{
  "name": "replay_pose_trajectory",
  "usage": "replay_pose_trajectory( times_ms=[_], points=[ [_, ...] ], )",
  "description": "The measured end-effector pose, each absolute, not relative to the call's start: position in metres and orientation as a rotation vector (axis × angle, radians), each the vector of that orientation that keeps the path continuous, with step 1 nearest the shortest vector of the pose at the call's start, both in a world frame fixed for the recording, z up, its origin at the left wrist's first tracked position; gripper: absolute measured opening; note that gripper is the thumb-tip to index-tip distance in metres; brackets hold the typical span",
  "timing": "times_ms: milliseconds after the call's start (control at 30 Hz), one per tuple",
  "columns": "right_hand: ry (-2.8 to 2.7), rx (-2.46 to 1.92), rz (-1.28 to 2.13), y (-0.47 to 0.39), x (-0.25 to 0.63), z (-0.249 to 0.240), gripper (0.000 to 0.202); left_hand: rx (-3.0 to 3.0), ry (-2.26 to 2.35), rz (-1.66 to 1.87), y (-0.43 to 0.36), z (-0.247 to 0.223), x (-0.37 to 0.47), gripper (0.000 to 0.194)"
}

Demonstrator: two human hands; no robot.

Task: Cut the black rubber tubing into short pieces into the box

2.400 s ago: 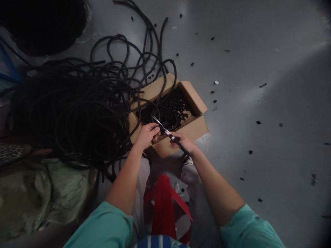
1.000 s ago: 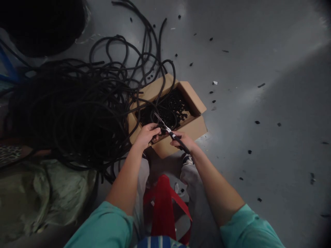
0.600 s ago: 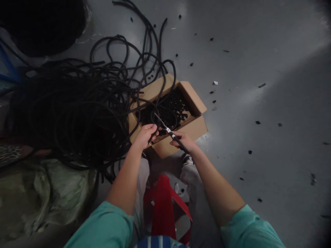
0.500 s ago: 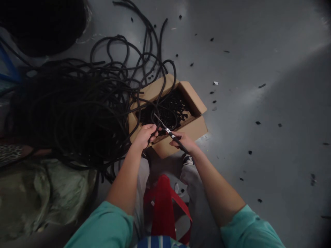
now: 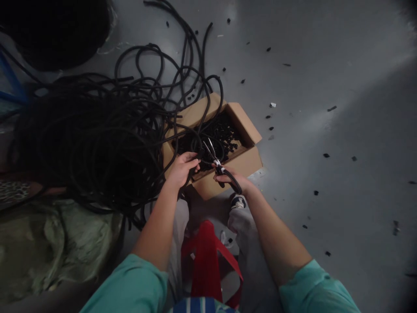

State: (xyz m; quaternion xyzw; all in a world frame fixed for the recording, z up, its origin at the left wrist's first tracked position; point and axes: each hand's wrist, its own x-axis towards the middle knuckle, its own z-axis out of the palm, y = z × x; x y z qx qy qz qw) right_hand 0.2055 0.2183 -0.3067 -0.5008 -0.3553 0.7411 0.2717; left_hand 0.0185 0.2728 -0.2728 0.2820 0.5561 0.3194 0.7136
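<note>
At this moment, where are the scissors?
In the head view, the scissors are near the centre, in the right hand, with their open blades above the box.

Black cords (image 5: 97, 141), tan box (image 5: 245, 161), black-handled scissors (image 5: 216, 163), teal sleeves (image 5: 137, 278), blue-and-white striped cloth (image 5: 195, 305)

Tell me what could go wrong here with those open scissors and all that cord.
The scissors in the right hand have their blades spread close to the left hand, so a slip might nick its fingers. The black cord in the left hand could snag, since loops from the big black tangle hang over the cardboard box.
</note>
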Motion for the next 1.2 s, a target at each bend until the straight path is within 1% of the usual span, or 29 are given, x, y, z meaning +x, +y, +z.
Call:
replay_pose_trajectory(
  times_ms=[167, 333, 467, 600, 833, 1200],
  points=[
    [-1.060, -1.292, 2.094, 0.218, 0.207, -0.305, 0.064, 0.689, 1.338, 0.746, 0.273, -0.274, 0.018, 0.029],
    [-1.182, -1.390, 1.989, 0.217, 0.200, -0.307, 0.067, 0.788, 1.351, 0.700, 0.269, -0.279, 0.022, 0.022],
    [-1.195, -1.425, 1.935, 0.216, 0.196, -0.310, 0.066, 0.798, 1.325, 0.655, 0.267, -0.281, 0.026, 0.022],
    [-1.183, -1.437, 1.895, 0.215, 0.195, -0.311, 0.069, 0.802, 1.310, 0.612, 0.267, -0.279, 0.027, 0.021],
    [-1.194, -1.469, 1.842, 0.216, 0.194, -0.302, 0.058, 0.809, 1.273, 0.633, 0.269, -0.275, 0.025, 0.021],
    [-1.210, -1.452, 1.870, 0.217, 0.195, -0.302, 0.049, 0.908, 1.299, 0.615, 0.270, -0.277, 0.021, 0.020]
  ],
)
